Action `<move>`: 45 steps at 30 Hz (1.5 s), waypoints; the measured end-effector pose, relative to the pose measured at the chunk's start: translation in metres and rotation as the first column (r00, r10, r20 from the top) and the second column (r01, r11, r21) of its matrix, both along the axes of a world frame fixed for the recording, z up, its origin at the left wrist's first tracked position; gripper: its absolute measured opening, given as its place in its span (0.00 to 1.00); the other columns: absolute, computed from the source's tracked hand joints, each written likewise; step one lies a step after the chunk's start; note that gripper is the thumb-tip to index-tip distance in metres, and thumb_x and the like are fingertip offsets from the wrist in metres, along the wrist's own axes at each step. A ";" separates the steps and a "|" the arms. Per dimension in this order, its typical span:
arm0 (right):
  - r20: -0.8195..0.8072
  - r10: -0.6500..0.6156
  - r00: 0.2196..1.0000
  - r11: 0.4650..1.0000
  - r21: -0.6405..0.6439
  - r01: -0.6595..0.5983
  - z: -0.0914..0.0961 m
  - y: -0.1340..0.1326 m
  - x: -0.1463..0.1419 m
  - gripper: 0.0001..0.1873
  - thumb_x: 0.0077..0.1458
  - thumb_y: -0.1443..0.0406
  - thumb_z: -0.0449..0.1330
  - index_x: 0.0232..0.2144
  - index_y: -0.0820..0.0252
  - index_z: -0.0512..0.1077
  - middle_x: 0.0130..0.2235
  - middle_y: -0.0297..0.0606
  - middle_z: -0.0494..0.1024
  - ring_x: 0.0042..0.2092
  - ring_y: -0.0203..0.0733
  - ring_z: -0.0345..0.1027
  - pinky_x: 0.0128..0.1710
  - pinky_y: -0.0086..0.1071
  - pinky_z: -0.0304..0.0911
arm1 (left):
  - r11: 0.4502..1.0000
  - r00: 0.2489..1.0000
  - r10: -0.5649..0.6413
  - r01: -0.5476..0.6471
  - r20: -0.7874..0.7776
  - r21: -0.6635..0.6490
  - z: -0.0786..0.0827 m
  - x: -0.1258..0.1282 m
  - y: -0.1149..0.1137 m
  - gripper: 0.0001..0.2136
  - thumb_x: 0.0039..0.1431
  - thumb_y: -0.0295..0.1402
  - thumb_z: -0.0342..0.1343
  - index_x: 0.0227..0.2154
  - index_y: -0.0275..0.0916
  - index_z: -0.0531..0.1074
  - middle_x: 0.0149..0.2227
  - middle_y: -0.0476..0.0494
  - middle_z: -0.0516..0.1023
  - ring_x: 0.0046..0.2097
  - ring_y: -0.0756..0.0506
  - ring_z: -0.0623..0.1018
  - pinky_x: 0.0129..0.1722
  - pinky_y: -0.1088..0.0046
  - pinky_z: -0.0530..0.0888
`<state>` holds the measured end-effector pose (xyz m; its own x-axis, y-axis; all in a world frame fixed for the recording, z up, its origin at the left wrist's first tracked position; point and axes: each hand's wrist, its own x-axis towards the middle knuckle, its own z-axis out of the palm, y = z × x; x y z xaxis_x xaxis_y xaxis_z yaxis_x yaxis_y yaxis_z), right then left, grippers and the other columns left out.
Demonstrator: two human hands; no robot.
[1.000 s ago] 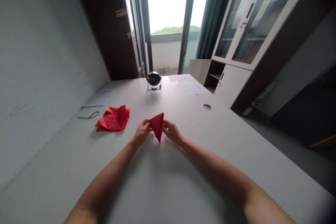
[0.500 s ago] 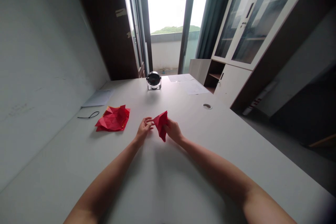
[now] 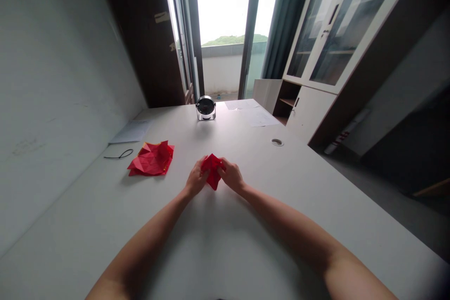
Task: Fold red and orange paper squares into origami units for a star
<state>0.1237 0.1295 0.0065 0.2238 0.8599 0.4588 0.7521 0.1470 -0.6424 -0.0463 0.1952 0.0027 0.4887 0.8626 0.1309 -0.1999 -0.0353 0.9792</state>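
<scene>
A folded piece of red paper (image 3: pixel 213 174) is held between both hands, just above the middle of the white table (image 3: pixel 225 243). My left hand (image 3: pixel 197 178) grips its left side, thumb in front. On the right side, my right hand (image 3: pixel 231 174) pinches the paper between thumb and fingers. The paper shows a pointed top and bottom with creased faces; parts of its sides are hidden by the fingers. To the left lies a stack of creased red paper sheets (image 3: pixel 152 159) with some yellow edges, apart from both hands.
A black cable tie (image 3: pixel 121 154) and white papers (image 3: pixel 131 131) lie by the left wall. A round black device on a metal stand (image 3: pixel 206 108) stands at the back. More sheets (image 3: pixel 262 117) lie at the far right, near a round cable hole (image 3: pixel 277 142). A glass-door cabinet (image 3: pixel 323 33) stands beyond.
My left hand has moved right and closed on the folded red paper. The paper has turned to face me and shifted slightly left; my right hand still grips it.
</scene>
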 end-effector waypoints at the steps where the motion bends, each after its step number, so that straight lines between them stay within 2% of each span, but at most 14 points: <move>1: -0.001 0.010 1.000 1.000 0.002 -0.009 0.000 0.000 0.000 0.12 0.59 0.64 0.54 0.43 0.55 0.74 0.24 0.30 0.75 0.24 0.36 0.64 0.27 0.26 0.54 | 0.999 0.999 0.035 -0.034 -0.021 0.043 -0.001 -0.001 0.002 0.28 0.49 0.28 0.64 0.56 0.44 0.71 0.58 0.41 0.71 0.61 0.35 0.66 0.56 0.63 0.67; 3: -0.012 0.027 1.000 1.000 0.006 -0.027 -0.001 0.000 0.001 0.12 0.60 0.63 0.53 0.44 0.55 0.74 0.24 0.30 0.75 0.24 0.36 0.65 0.27 0.26 0.55 | 0.989 0.994 0.078 -0.067 -0.081 0.128 -0.002 -0.003 0.005 0.25 0.50 0.27 0.62 0.54 0.44 0.73 0.55 0.42 0.74 0.60 0.35 0.67 0.57 0.62 0.66; 6: -0.061 0.051 0.997 0.999 0.020 -0.049 -0.001 0.001 0.003 0.13 0.62 0.61 0.52 0.44 0.56 0.74 0.24 0.31 0.75 0.25 0.36 0.65 0.27 0.26 0.57 | 0.993 0.996 0.034 -0.025 -0.078 0.111 -0.006 -0.003 0.009 0.23 0.52 0.29 0.61 0.53 0.44 0.74 0.52 0.42 0.77 0.58 0.34 0.70 0.56 0.61 0.68; 9: -0.181 0.075 0.981 0.997 0.032 -0.070 -0.004 0.003 0.005 0.14 0.62 0.60 0.51 0.44 0.56 0.73 0.25 0.32 0.76 0.25 0.36 0.66 0.27 0.26 0.59 | 0.995 0.999 0.002 0.001 -0.034 0.099 -0.008 -0.001 0.011 0.22 0.56 0.35 0.59 0.55 0.42 0.72 0.53 0.41 0.77 0.57 0.36 0.70 0.55 0.62 0.70; 13: -0.285 0.060 0.957 0.998 0.012 -0.059 -0.007 0.006 0.006 0.14 0.60 0.62 0.53 0.46 0.56 0.72 0.27 0.31 0.78 0.27 0.37 0.69 0.29 0.28 0.63 | 0.998 0.999 -0.032 0.033 -0.028 0.059 -0.004 0.000 0.008 0.23 0.59 0.42 0.57 0.57 0.41 0.71 0.53 0.40 0.77 0.57 0.35 0.72 0.52 0.60 0.72; 17: -0.280 0.072 0.957 0.996 -0.027 -0.083 -0.006 0.006 0.007 0.16 0.55 0.63 0.57 0.47 0.55 0.72 0.29 0.32 0.80 0.28 0.38 0.70 0.30 0.29 0.63 | 0.975 0.992 -0.001 0.029 -0.124 0.222 0.007 -0.001 -0.004 0.17 0.57 0.38 0.60 0.51 0.46 0.76 0.52 0.44 0.77 0.57 0.35 0.71 0.57 0.59 0.68; 21: -0.324 0.034 0.946 0.999 0.032 -0.025 -0.003 0.004 0.009 0.16 0.55 0.64 0.58 0.46 0.57 0.73 0.33 0.35 0.81 0.30 0.40 0.72 0.31 0.30 0.64 | 0.943 0.987 -0.016 0.068 -0.158 0.325 0.017 0.000 -0.016 0.16 0.56 0.33 0.61 0.49 0.46 0.77 0.54 0.41 0.75 0.57 0.36 0.72 0.58 0.63 0.66; 25: -0.163 -0.022 0.986 0.998 0.051 0.031 0.003 -0.002 0.006 0.12 0.56 0.68 0.55 0.41 0.58 0.76 0.33 0.39 0.81 0.32 0.43 0.73 0.33 0.32 0.63 | 0.933 0.973 0.026 0.059 -0.228 0.356 0.018 0.002 -0.022 0.22 0.56 0.34 0.62 0.54 0.45 0.72 0.58 0.39 0.70 0.51 0.37 0.76 0.55 0.62 0.69; 29: 0.061 0.017 0.998 0.999 0.050 -0.021 0.009 -0.009 -0.003 0.16 0.59 0.66 0.58 0.49 0.54 0.73 0.39 0.40 0.81 0.36 0.45 0.73 0.38 0.32 0.61 | 0.943 0.979 0.130 -0.072 -0.159 0.323 0.017 0.005 -0.024 0.25 0.52 0.30 0.64 0.54 0.43 0.72 0.56 0.36 0.71 0.56 0.34 0.72 0.54 0.61 0.69; 34: 0.262 0.065 0.963 0.995 0.055 -0.082 0.011 -0.011 -0.012 0.13 0.62 0.62 0.57 0.48 0.58 0.72 0.37 0.44 0.81 0.37 0.45 0.72 0.41 0.32 0.59 | 0.945 0.981 0.184 -0.157 -0.068 0.288 0.017 0.005 -0.024 0.26 0.49 0.23 0.60 0.53 0.45 0.74 0.56 0.40 0.74 0.58 0.34 0.70 0.56 0.63 0.68; 36: 0.289 0.070 0.955 0.994 0.056 -0.090 0.010 -0.011 -0.013 0.12 0.63 0.62 0.56 0.47 0.59 0.72 0.36 0.44 0.81 0.37 0.44 0.72 0.41 0.32 0.58 | 0.949 0.978 0.188 -0.156 -0.093 0.276 0.015 0.004 -0.022 0.29 0.48 0.22 0.59 0.55 0.46 0.72 0.55 0.42 0.75 0.55 0.35 0.73 0.55 0.63 0.68; 40: 0.292 0.070 0.954 0.995 0.052 -0.089 0.008 -0.011 -0.016 0.12 0.63 0.63 0.56 0.47 0.59 0.71 0.36 0.44 0.81 0.36 0.43 0.72 0.40 0.31 0.58 | 0.946 0.949 0.206 -0.131 -0.237 0.296 0.008 0.001 -0.018 0.32 0.49 0.24 0.58 0.59 0.47 0.69 0.50 0.43 0.79 0.47 0.38 0.75 0.52 0.64 0.68; 45: 0.239 -0.029 0.970 1.000 0.018 0.025 0.004 -0.009 -0.014 0.16 0.59 0.65 0.56 0.51 0.55 0.69 0.34 0.38 0.81 0.33 0.43 0.72 0.34 0.29 0.57 | 0.960 0.954 0.192 -0.133 -0.231 0.247 -0.004 -0.001 -0.011 0.29 0.49 0.25 0.58 0.57 0.45 0.71 0.43 0.44 0.81 0.43 0.39 0.76 0.47 0.67 0.69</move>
<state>0.1093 0.1201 0.0106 0.1288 0.8477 0.5146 0.8877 0.1328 -0.4409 -0.0470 0.1846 -0.0009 0.3864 0.8949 0.2232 0.0782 -0.2729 0.9589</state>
